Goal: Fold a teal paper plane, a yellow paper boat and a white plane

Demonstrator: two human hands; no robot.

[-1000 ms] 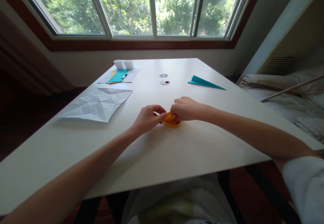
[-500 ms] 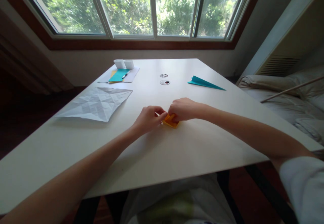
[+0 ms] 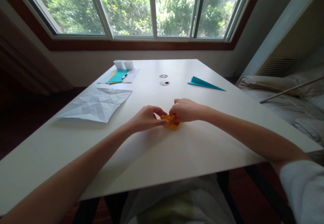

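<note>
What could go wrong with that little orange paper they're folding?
The orange paper is small and pinched between the left hand and the right hand, so a fold could land crooked or tear. The hands hide most of it, so misaligned edges might go unnoticed.

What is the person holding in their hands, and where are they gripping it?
A small folded orange paper resting on the white table. The left hand pinches its left edge and the right hand its top right part.
</note>
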